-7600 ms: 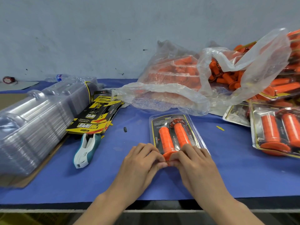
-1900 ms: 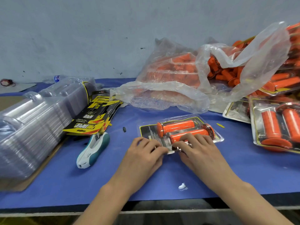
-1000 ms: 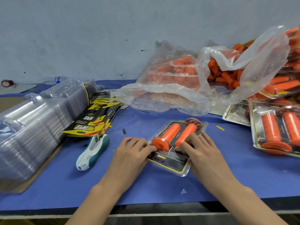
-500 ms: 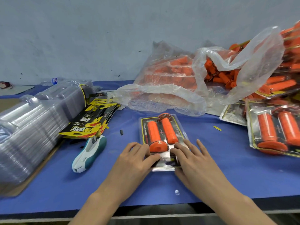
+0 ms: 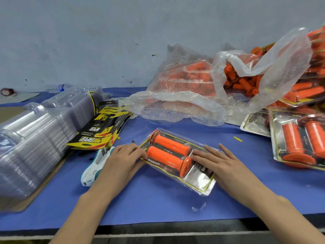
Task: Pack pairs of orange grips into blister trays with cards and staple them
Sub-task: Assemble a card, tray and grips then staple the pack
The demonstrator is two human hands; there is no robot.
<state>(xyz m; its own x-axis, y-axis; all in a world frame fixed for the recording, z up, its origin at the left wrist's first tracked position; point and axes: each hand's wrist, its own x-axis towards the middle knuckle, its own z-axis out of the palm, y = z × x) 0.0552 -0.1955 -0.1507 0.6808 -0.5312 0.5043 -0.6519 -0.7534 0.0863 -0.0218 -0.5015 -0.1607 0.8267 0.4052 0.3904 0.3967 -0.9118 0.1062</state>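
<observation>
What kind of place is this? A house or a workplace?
Most likely a packing bench in a small workshop: a big stack of empty clear trays, a plastic bag of loose orange grips, and finished packs piled on the right.

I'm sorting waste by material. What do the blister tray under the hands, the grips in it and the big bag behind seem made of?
Blister tray: clear, glossy moulded plastic; its flat end glares. Orange grips: matte, finely textured, probably rubber or soft plastic. Bag: thin translucent plastic film, crinkled.
</observation>
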